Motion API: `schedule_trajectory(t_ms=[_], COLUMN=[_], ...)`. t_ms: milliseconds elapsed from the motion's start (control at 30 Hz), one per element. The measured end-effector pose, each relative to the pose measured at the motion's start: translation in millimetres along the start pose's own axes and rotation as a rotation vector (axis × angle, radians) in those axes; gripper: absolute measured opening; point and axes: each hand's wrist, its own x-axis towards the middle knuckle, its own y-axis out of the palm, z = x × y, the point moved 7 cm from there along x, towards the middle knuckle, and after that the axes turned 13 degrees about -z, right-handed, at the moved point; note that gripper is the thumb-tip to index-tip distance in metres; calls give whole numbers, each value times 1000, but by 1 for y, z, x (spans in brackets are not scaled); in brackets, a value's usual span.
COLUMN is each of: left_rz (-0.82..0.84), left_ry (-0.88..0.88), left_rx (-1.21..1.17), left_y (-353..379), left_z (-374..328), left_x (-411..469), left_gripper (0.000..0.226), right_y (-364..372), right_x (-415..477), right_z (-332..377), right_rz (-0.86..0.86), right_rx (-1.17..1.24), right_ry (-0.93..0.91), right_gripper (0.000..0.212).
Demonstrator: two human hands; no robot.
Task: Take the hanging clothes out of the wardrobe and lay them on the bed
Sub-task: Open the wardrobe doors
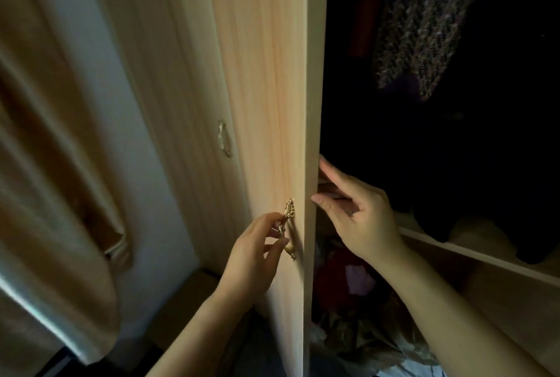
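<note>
A person stands at an open wardrobe, the light wooden door point(272, 88) swung out edge-on toward the viewer. The left hand point(257, 243) grips the door's ornate gold handle point(289, 225), fingers curled round it. The right hand point(360, 216) is relaxed and holds nothing, its straight fingers and thumb touching the door's free edge. The hanging clothes are in the dark upper compartment, among them a speckled knitted garment point(424, 22) at the top right and black pieces point(454, 164) below it, hanging down to a pale shelf point(485, 258). Under the shelf lies a jumble of red and lilac fabric point(357, 279). A second handle point(224, 138) shows on the neighbouring closed door, and a tan curtain point(45, 164) hangs at the left.
</note>
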Motion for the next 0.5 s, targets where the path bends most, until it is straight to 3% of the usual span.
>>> schedule_trajectory(t_ms=[267, 500], left_rz=[-26, -102], left_ry=[-31, 5], left_rx=[-8, -11], left_y=[-105, -178], left_z=[65, 98], left_x=[-22, -44], left_gripper=[33, 41], right_y=[105, 187], right_x=[-19, -19], right_z=[75, 84], right_rz=[55, 178], right_rx=[35, -29], right_ry=[-24, 53], right_gripper=[55, 60])
